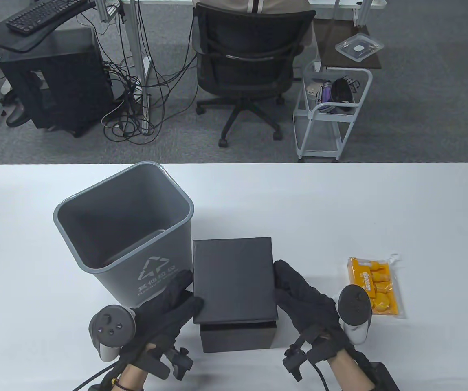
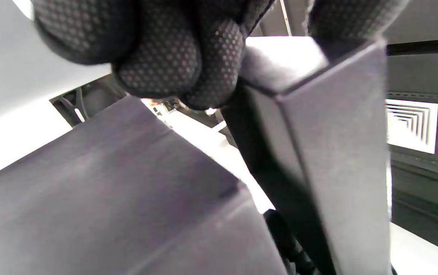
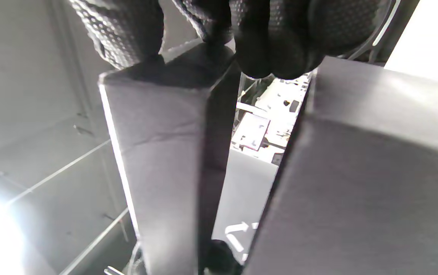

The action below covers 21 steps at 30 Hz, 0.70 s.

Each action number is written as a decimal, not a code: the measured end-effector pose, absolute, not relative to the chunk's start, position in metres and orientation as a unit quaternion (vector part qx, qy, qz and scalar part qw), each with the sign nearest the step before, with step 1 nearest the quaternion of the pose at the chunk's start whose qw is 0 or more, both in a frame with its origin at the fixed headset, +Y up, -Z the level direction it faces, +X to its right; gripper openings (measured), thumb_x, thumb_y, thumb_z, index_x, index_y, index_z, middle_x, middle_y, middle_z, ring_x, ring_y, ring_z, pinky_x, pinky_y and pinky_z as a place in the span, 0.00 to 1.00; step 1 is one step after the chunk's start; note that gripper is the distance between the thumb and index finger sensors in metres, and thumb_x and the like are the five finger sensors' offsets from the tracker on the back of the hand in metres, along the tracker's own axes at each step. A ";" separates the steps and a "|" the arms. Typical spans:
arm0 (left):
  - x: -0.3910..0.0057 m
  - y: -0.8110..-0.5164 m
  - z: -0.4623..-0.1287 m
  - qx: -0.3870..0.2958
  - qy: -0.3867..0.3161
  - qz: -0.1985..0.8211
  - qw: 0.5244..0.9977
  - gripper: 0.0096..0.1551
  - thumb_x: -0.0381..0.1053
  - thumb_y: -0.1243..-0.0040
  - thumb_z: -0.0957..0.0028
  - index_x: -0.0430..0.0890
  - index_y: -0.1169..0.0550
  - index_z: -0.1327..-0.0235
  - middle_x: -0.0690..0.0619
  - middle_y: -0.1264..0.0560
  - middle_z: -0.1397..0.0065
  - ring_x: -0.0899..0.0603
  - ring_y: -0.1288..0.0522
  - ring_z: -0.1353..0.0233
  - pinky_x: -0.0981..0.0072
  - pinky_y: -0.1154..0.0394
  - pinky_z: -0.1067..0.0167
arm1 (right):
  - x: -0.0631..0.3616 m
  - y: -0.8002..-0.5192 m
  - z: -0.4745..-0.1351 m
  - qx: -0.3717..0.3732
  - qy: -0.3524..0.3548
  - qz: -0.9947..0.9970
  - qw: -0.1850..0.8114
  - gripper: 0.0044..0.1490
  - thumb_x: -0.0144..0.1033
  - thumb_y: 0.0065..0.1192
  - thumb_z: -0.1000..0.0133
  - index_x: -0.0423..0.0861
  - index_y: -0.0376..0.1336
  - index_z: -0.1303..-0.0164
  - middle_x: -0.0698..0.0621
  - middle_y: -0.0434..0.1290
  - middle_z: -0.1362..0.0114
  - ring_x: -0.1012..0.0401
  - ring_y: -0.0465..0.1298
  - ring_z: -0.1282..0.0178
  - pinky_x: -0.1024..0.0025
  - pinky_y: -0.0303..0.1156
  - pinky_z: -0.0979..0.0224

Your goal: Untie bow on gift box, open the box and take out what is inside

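Both gloved hands hold the black box lid [image 1: 234,277] a little above the black box base [image 1: 238,336] near the table's front edge. My left hand [image 1: 183,297] grips the lid's left edge and my right hand [image 1: 288,285] grips its right edge. The left wrist view shows fingers [image 2: 165,57] curled at the lid's rim [image 2: 337,152], with the base [image 2: 108,198] below. Fingers [image 3: 272,38] pinch the lid [image 3: 158,152] in the right wrist view, beside the base [image 3: 356,191]. The lid hides the inside of the box. No ribbon shows.
A grey waste bin [image 1: 124,228] stands just left of the box, touching my left hand's side. An orange packet in a clear bag [image 1: 376,287] lies on the white table [image 1: 339,203] to the right. Beyond the far edge are an office chair [image 1: 250,65] and a white cart [image 1: 331,114].
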<state>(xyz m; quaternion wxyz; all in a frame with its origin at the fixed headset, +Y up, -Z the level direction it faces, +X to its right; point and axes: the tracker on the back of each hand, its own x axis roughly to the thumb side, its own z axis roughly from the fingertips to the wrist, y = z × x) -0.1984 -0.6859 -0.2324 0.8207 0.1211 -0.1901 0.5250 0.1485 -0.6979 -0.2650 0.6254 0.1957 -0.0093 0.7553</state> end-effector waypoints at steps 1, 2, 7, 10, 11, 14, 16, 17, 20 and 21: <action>-0.199 -0.686 -0.232 0.119 -0.186 0.521 0.825 0.42 0.63 0.41 0.40 0.30 0.28 0.33 0.43 0.15 0.52 0.38 0.15 0.57 0.45 0.19 0.59 | 0.148 -0.699 -0.265 0.194 -0.010 0.760 0.620 0.45 0.56 0.63 0.43 0.44 0.56 0.21 0.38 0.66 0.24 0.42 0.70 0.33 0.51 0.68 0.31; -0.199 -0.686 -0.232 0.116 -0.183 0.515 0.829 0.41 0.64 0.41 0.40 0.29 0.28 0.34 0.44 0.15 0.53 0.38 0.15 0.57 0.46 0.19 0.60 | 0.148 -0.700 -0.265 0.189 -0.012 0.768 0.612 0.45 0.56 0.63 0.43 0.43 0.57 0.21 0.38 0.66 0.24 0.42 0.70 0.33 0.51 0.68 0.31; -0.198 -0.689 -0.234 0.089 -0.161 0.484 0.855 0.39 0.63 0.41 0.40 0.29 0.26 0.37 0.44 0.14 0.55 0.39 0.15 0.59 0.46 0.18 0.62 | 0.146 -0.704 -0.266 0.180 -0.006 0.790 0.586 0.45 0.57 0.62 0.43 0.42 0.58 0.22 0.36 0.60 0.21 0.39 0.66 0.30 0.49 0.65 0.30; -0.198 -0.691 -0.236 0.068 -0.152 0.483 0.860 0.39 0.62 0.41 0.40 0.28 0.25 0.38 0.44 0.14 0.55 0.38 0.14 0.59 0.46 0.18 0.62 | 0.146 -0.706 -0.267 0.173 0.004 0.801 0.573 0.45 0.57 0.62 0.43 0.41 0.59 0.22 0.34 0.60 0.21 0.38 0.66 0.30 0.49 0.67 0.31; -0.198 -0.692 -0.237 0.061 -0.150 0.484 0.860 0.39 0.62 0.41 0.39 0.28 0.26 0.38 0.43 0.14 0.55 0.38 0.14 0.59 0.46 0.18 0.62 | 0.146 -0.707 -0.267 0.168 0.009 0.805 0.569 0.45 0.57 0.62 0.43 0.41 0.59 0.22 0.33 0.60 0.21 0.38 0.66 0.30 0.49 0.67 0.31; -0.198 -0.695 -0.238 0.051 -0.145 0.491 0.857 0.39 0.62 0.41 0.40 0.28 0.26 0.38 0.43 0.13 0.55 0.38 0.14 0.59 0.46 0.18 0.62 | 0.147 -0.710 -0.268 0.160 0.028 0.805 0.570 0.45 0.57 0.61 0.42 0.41 0.58 0.22 0.31 0.63 0.23 0.38 0.72 0.34 0.50 0.72 0.36; -0.198 -0.695 -0.238 0.041 -0.145 0.498 0.854 0.39 0.61 0.41 0.40 0.28 0.26 0.38 0.43 0.13 0.54 0.38 0.14 0.59 0.46 0.18 0.62 | 0.148 -0.709 -0.268 0.157 0.036 0.801 0.576 0.44 0.56 0.62 0.42 0.41 0.58 0.22 0.30 0.66 0.25 0.38 0.74 0.37 0.51 0.74 0.38; -0.197 -0.695 -0.238 0.034 -0.147 0.500 0.853 0.39 0.62 0.41 0.40 0.27 0.26 0.37 0.43 0.14 0.54 0.38 0.14 0.59 0.46 0.18 0.62 | 0.148 -0.708 -0.268 0.157 0.036 0.803 0.574 0.45 0.57 0.62 0.42 0.41 0.58 0.22 0.30 0.66 0.26 0.39 0.74 0.38 0.51 0.74 0.38; -0.196 -0.695 -0.238 0.020 -0.148 0.505 0.850 0.40 0.61 0.40 0.40 0.27 0.26 0.37 0.42 0.14 0.54 0.38 0.14 0.59 0.46 0.18 0.62 | 0.149 -0.707 -0.268 0.155 0.034 0.805 0.572 0.44 0.56 0.62 0.42 0.40 0.59 0.23 0.30 0.69 0.28 0.40 0.76 0.40 0.53 0.75 0.40; -0.196 -0.695 -0.238 0.016 -0.149 0.507 0.849 0.40 0.62 0.40 0.40 0.27 0.27 0.37 0.42 0.14 0.54 0.38 0.14 0.59 0.46 0.18 0.62 | 0.150 -0.706 -0.267 0.155 0.033 0.805 0.572 0.44 0.55 0.62 0.42 0.39 0.59 0.23 0.31 0.70 0.29 0.40 0.77 0.41 0.54 0.76 0.41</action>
